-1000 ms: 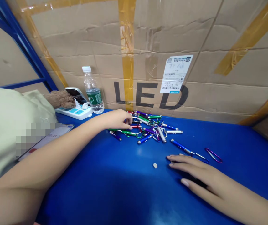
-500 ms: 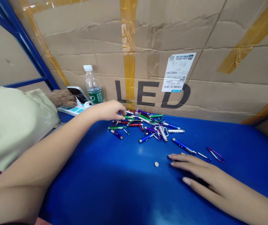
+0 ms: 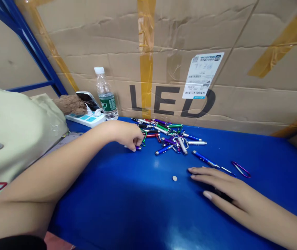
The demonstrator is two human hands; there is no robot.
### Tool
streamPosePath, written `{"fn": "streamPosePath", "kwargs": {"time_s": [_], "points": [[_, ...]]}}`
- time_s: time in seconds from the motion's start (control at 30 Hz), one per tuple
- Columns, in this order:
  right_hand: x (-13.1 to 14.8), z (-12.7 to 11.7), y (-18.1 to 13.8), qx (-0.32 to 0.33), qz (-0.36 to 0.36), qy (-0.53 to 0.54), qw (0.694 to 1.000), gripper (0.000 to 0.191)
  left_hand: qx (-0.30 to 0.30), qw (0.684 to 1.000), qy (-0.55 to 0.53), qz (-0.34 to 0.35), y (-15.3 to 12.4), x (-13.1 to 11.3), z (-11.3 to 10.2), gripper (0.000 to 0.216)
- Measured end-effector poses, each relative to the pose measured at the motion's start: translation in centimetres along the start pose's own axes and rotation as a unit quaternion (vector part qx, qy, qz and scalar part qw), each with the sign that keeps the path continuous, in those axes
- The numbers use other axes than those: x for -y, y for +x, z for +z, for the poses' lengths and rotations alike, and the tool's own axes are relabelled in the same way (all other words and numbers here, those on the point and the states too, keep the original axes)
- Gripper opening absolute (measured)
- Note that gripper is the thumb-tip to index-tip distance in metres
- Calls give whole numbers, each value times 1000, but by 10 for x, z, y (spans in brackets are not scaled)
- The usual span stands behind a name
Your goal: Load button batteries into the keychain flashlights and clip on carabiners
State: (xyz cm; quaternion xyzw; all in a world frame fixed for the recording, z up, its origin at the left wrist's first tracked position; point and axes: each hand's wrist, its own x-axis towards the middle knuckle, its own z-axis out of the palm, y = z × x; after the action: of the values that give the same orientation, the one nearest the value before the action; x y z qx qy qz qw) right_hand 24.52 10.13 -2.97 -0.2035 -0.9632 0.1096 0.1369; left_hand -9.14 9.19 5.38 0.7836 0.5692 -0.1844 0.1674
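My left hand (image 3: pixel 130 134) is at the left edge of a pile of keychain penlights (image 3: pixel 161 129), its fingers curled down and pinched around a short purple penlight (image 3: pixel 138 148). Only the ends of that penlight show beside the fingers. On the near right, my right hand (image 3: pixel 223 185) hovers low or rests over the table with fingers stretched out. Something dark shows beneath its palm; I cannot tell what it is. A small round silver button cell (image 3: pixel 174 178) lies left of those fingertips. Just beyond them are a blue penlight (image 3: pixel 204 159) and a loose purple carabiner (image 3: pixel 240 169).
A large cardboard box (image 3: pixel 107 31) marked LED stands behind the blue table (image 3: pixel 127 201). At the back left are a water bottle (image 3: pixel 107 100), a white power strip (image 3: pixel 87 118) and a phone (image 3: pixel 88 100). A pale green bag (image 3: pixel 20 128) sits beside my left arm.
My left hand has come nearer and down from the back of the pile onto the purple penlight, its fingers closing. My right hand stays nearly still. The view has shifted slightly.
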Motion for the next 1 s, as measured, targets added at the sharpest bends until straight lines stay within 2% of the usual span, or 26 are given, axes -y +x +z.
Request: {"fn": "streamPosePath", "kwargs": {"time_s": [0.1,0.17,0.23,0.3,0.4,0.47,0.53,0.67,0.77,0.87,1.0], "points": [[-1,2,2,-21,17,22,999,33,-68,986,-134,79,1,-3,-3,21],[-2,3,4,-37,27,33,998,30,-105,959,-226,136,5,-6,-1,25],[-2,3,6,-54,34,37,997,28,-116,935,-272,195,11,-10,5,24],[-1,3,9,-65,37,32,997,27,-106,935,-247,230,20,-16,14,21],[2,5,14,-67,39,15,997,26,-106,958,-117,239,29,-27,25,20],[3,7,16,-64,42,3,997,22,-135,959,-41,245,30,-35,29,19],[3,9,18,-59,42,-5,997,18,-173,954,-9,244,30,-41,31,18],[5,7,19,-75,46,-5,996,11,-265,927,-52,261,33,-52,43,19],[17,-1,23,-168,57,18,984,7,-326,899,-116,270,40,-58,56,16],[36,-6,33,-255,47,37,965,5,-352,873,-169,293,45,-63,67,15],[51,4,47,-257,3,35,966,7,-378,850,-195,310,44,-68,75,12]]}}
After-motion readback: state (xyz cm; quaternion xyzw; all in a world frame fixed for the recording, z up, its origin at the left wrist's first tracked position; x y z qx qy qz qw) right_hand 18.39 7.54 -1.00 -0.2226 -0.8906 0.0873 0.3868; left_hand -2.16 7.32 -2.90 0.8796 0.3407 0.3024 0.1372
